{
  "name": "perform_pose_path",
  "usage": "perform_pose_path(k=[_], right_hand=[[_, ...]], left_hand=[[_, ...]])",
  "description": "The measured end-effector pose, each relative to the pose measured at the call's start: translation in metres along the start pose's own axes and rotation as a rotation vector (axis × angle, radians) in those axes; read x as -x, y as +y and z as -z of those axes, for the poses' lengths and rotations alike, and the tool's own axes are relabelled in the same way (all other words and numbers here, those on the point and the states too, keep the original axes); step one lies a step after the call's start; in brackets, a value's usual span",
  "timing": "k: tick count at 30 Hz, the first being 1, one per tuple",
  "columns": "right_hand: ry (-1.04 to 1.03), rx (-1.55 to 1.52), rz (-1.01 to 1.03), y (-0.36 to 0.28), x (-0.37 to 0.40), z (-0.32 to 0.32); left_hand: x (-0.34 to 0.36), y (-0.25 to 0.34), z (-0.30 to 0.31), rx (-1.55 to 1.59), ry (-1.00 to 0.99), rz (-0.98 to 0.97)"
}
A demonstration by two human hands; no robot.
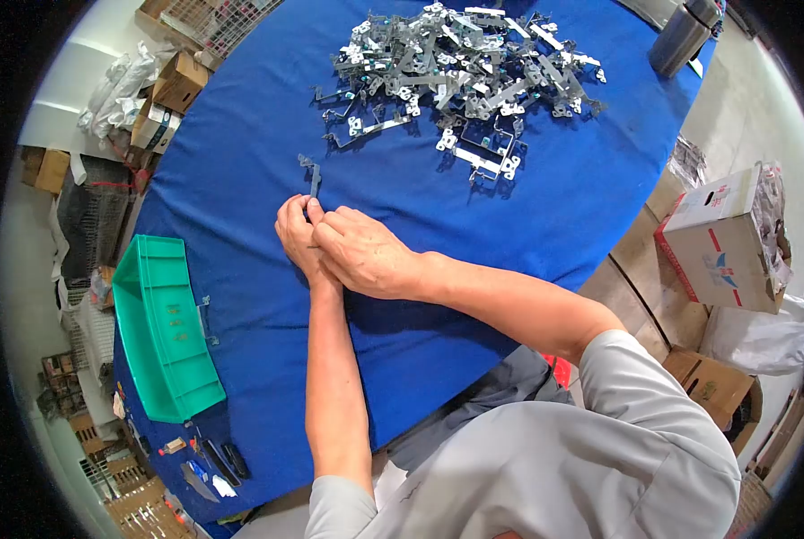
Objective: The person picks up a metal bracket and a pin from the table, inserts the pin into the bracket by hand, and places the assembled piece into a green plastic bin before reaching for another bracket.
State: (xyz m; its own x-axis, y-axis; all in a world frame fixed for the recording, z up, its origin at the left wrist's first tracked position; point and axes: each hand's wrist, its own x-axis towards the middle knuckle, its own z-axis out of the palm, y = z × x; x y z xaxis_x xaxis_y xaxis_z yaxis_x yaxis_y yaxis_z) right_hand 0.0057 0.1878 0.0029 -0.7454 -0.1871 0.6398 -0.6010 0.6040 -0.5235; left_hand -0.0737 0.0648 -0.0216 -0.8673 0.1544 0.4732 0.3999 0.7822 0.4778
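A grey metal bracket [315,180] sticks up past the fingertips of my left hand [299,235], which is closed around its lower part. Pressed up against it, my right hand [368,253] has its fingers bent and pinched together near the bracket's lower end. Whatever lies between the right fingertips is hidden by the hands. Both hands are just above the blue cloth [240,180]. Beyond them lies a large heap of similar metal brackets [438,67], some with small clips at the ends.
At the left stands a green plastic bin [177,359] with a few small pieces inside; another bracket [206,319] lies by its side. Several tools, among them a black-handled one [233,460], lie near the table's front left. A metal flask [682,40] stands far right. Cardboard boxes [725,238] surround the table.
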Motion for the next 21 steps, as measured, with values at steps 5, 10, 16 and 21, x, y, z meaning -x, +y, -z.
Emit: perform_pose_path(k=[5, 10, 16, 21], right_hand=[[0.092, -0.035, -0.026, 0.004, -0.003, -0.003], [0.028, 0.113, 0.111, 0.0, -0.002, -0.002], [0.036, -0.009, -0.034, 0.001, -0.002, -0.004], [0.006, 0.047, -0.004, 0.001, -0.001, -0.002]], left_hand=[[0.001, 0.004, 0.002, 0.004, 0.011, -0.012], [-0.001, -0.001, 0.0, -0.002, 0.007, -0.035], [0.0, -0.002, -0.001, -0.003, 0.017, -0.014], [-0.001, -0.004, -0.003, 0.009, 0.034, -0.032]])
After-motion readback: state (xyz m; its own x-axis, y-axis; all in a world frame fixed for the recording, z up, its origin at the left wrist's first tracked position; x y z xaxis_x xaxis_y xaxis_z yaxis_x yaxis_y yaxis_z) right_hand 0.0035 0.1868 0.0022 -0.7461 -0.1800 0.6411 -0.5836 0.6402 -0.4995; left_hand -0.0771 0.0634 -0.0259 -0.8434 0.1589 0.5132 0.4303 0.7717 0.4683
